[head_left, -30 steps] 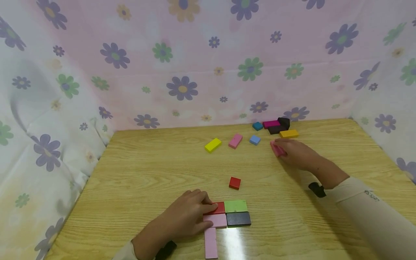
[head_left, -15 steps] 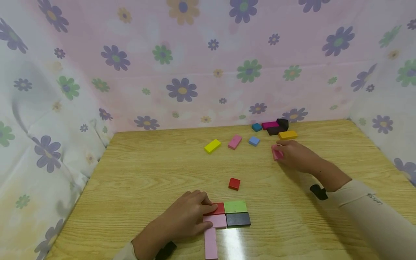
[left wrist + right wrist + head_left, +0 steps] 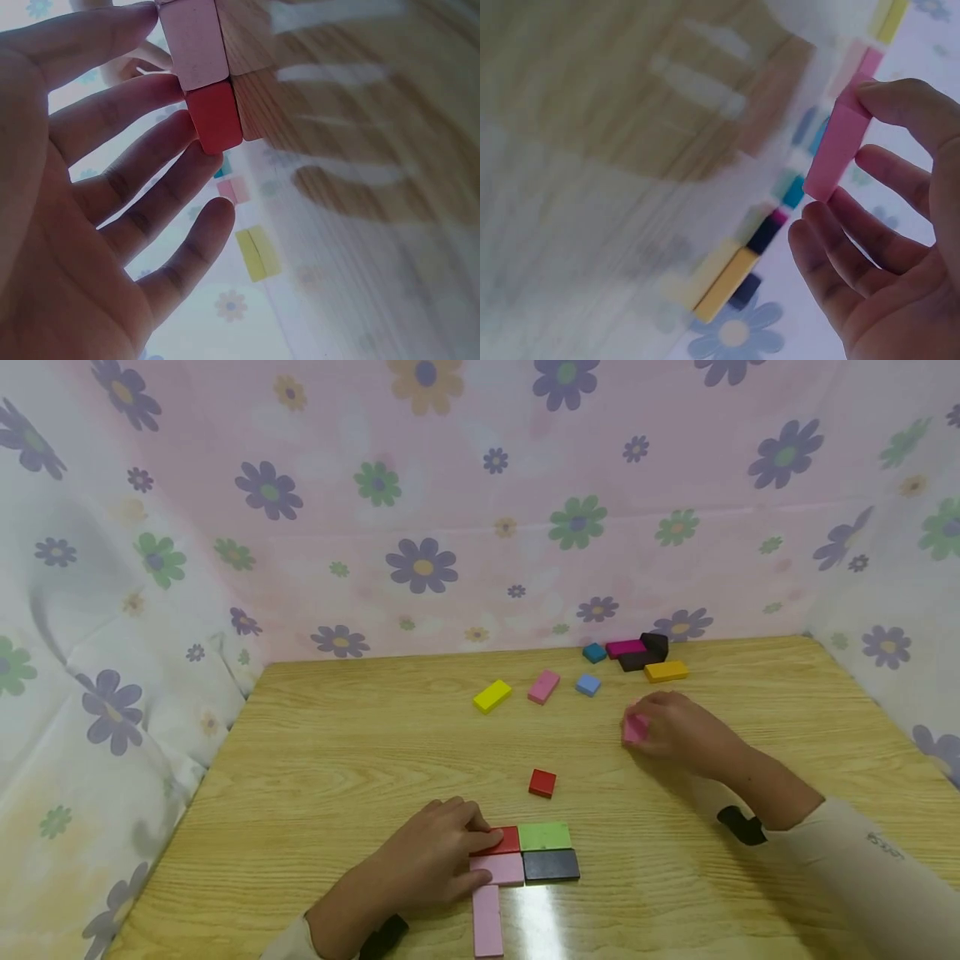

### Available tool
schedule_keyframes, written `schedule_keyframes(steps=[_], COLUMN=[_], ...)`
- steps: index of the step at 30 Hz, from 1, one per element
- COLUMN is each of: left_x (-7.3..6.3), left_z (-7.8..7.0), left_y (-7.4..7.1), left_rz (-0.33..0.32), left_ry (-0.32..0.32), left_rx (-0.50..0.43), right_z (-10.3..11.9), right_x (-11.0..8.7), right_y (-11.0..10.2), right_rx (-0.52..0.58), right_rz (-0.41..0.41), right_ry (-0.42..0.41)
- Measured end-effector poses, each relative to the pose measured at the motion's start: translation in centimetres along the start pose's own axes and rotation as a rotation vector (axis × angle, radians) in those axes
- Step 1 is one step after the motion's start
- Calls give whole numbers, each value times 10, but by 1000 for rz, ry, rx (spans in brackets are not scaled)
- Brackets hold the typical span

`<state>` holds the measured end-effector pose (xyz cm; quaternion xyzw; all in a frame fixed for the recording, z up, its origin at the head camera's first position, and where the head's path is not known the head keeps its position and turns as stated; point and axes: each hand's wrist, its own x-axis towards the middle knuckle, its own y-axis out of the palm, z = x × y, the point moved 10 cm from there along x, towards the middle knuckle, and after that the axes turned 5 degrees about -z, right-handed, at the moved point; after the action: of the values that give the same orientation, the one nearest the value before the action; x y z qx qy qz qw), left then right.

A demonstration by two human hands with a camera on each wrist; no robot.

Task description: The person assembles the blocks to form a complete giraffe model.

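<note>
- Pink block (image 3: 635,727), pinched between thumb and fingertips of the right hand (image 3: 688,735), is held at the right of the wooden desk (image 3: 360,760); whether it touches the surface is hard to tell.
- Over the past second, block and hand have drawn slightly nearer the person, leaving the orange block (image 3: 666,672) farther behind (the block also seems turned in the fingers).
- Judging by that shift, the block is securely held and in mid-move, though well apart from the near cluster.
- The left hand (image 3: 427,857) has stayed put, fingers fairly straight, resting on the long red block (image 3: 510,840) and pale pink block (image 3: 504,870), apparently steadying them.
- Beside those two lie the lime-green block (image 3: 545,837) and dark grey block (image 3: 551,866), edges close.
- Unmoved: the small red block (image 3: 542,783), between the cluster and the yellow block (image 3: 492,696).
</note>
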<state>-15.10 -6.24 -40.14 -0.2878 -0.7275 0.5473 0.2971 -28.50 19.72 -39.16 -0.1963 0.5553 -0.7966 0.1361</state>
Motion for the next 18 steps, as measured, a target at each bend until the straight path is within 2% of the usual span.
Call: schedule_keyframes(steps=[5, 12, 18], left_x=[0, 1, 0], left_z=[0, 1, 0], left_y=[1, 1, 1], left_rz=[13, 11, -1], left_ry=[-10, -9, -6], left_rx=[-1, -1, -7], right_z=[34, 93, 133], right_x=[-18, -50, -75], right_y=[-8, -23, -21], right_rx=[-7, -63, -87], right_rz=[-57, -227, -249], right_ry=[-63, -298, -432])
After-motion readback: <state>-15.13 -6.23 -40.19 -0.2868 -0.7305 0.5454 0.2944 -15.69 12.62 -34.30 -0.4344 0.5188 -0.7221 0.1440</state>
